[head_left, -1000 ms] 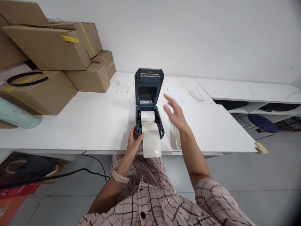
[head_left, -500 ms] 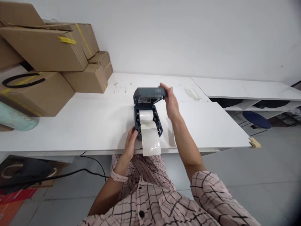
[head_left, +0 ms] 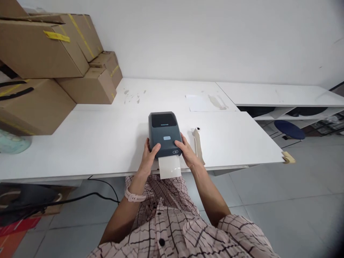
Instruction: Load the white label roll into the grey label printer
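A dark grey-blue label printer (head_left: pixel 163 132) sits on the white table near its front edge, with its lid down. From its front slot a strip of blank label paper (head_left: pixel 170 167) hangs out over the table edge. My left hand (head_left: pixel 149 154) grips the printer's left front corner, thumb on top of the lid. On the opposite corner, my right hand (head_left: pixel 186 151) holds it the same way. Just right of the printer lies a small roll (head_left: pixel 198 145) with a beige strip trailing from it. The label roll inside is hidden by the lid.
Cardboard boxes (head_left: pixel 43 50) are stacked at the left, above a pale green object (head_left: pixel 13 142) at the table's left edge. A white sheet (head_left: pixel 197 103) lies farther back. A blue stool (head_left: pixel 289 129) stands at the right, past the beige corner guard (head_left: pixel 288 157).
The printer's lid has swung down from raised to closed, covering the label roll. My right hand has come down from the lid's top edge to the printer's right front corner.
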